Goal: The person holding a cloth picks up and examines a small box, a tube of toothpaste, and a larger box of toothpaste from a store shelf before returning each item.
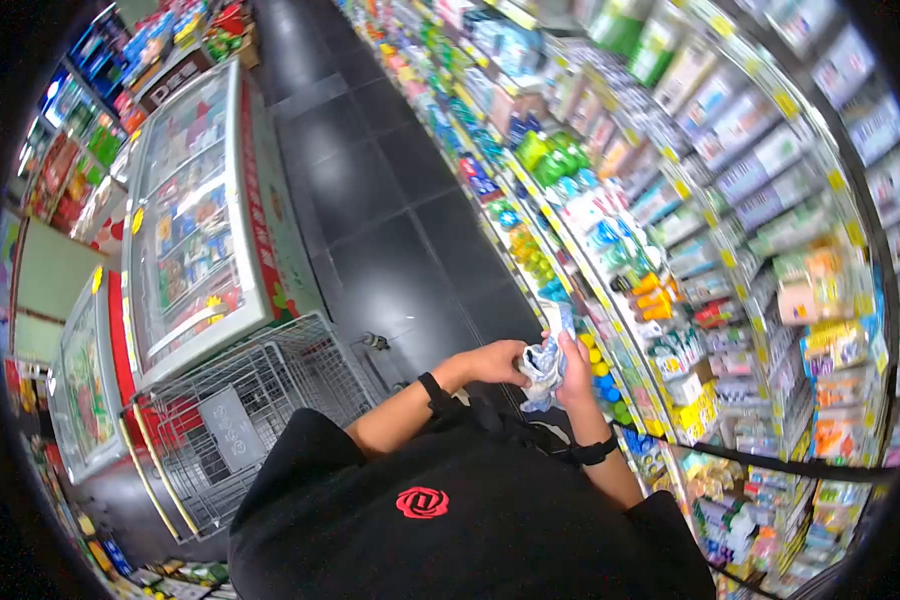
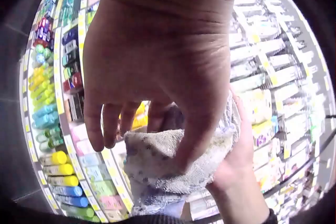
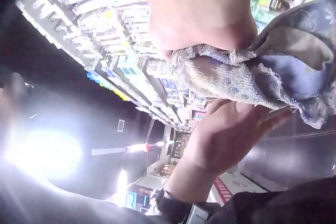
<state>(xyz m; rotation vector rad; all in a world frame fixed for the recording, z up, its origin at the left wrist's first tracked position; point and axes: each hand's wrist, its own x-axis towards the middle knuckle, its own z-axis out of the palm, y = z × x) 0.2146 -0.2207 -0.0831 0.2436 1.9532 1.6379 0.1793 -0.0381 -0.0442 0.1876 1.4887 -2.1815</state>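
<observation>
The cloth (image 2: 152, 161) is greyish white with little dark specks, and some parts of it are soft bluish purple. The shirt (image 1: 350, 520) is black, with a bright red flower badge (image 1: 423, 503) on it. The wristband (image 1: 433, 393) is black too. The floor tiles (image 1: 355, 190) are dark grey. The freezer (image 1: 253, 310) is white, with a red stripe (image 1: 260, 235) that has white writing. The trolley (image 1: 232, 430) is grey. On the shelves, yellow caps (image 2: 59, 158), blue caps (image 2: 77, 190) and orange bottles (image 1: 655, 297) show up brightly.
</observation>
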